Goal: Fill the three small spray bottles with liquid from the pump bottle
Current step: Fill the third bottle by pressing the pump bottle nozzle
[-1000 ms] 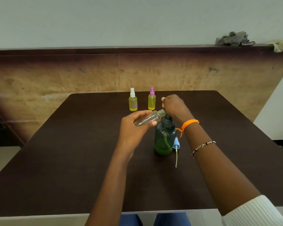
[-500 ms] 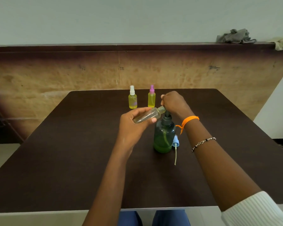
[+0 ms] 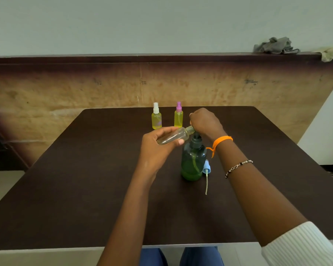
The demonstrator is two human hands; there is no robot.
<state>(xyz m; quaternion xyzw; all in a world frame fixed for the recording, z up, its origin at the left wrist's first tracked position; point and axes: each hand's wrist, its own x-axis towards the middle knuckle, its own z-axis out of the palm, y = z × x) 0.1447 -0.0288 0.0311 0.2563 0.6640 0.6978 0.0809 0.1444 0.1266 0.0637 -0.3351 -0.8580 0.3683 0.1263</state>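
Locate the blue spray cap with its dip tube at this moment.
In the head view, the blue spray cap lies on the table right of centre, against the green pump bottle's right side, tube pointing toward the person.

left grip (image 3: 158, 146) curled, right grip (image 3: 205, 121) fisted, forearms converging
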